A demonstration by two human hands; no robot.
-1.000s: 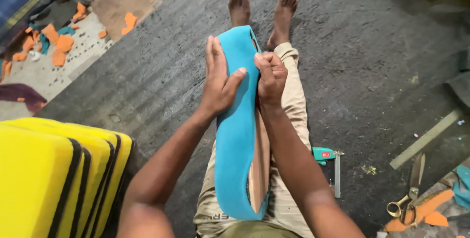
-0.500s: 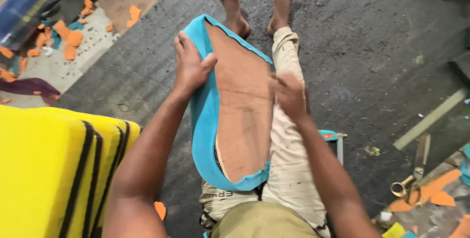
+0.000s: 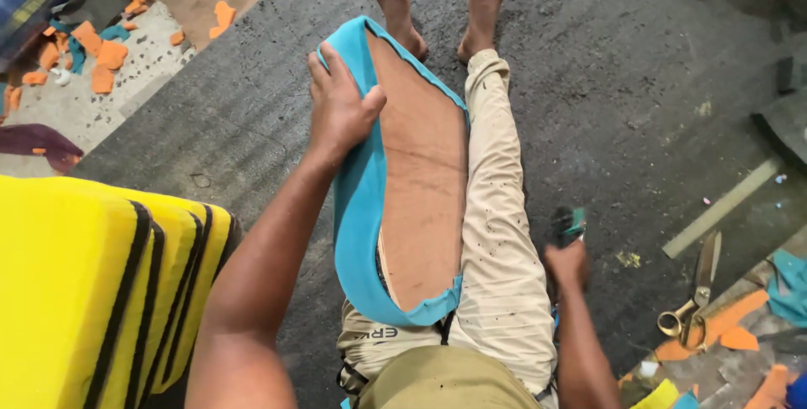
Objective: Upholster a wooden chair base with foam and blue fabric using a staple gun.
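Note:
A long brown board point(image 3: 424, 174) wrapped at its edges in teal fabric point(image 3: 357, 207) lies along my lap and legs, brown side up. My left hand point(image 3: 340, 106) presses on its upper left edge, fingers over the teal cover. My right hand point(image 3: 567, 262) is down at my right side on the dark mat, closed around a small teal and black tool point(image 3: 567, 224), which is blurred.
A stack of yellow cushions with black stripes point(image 3: 92, 283) stands at my left. Scissors point(image 3: 693, 300) and a pale wooden strip point(image 3: 723, 207) lie at the right. Orange and teal scraps point(image 3: 92, 47) litter the floor at the top left and bottom right.
The board has turned from its edge to lie flat with the brown side up. My right hand left the board and went down to the tool on the mat.

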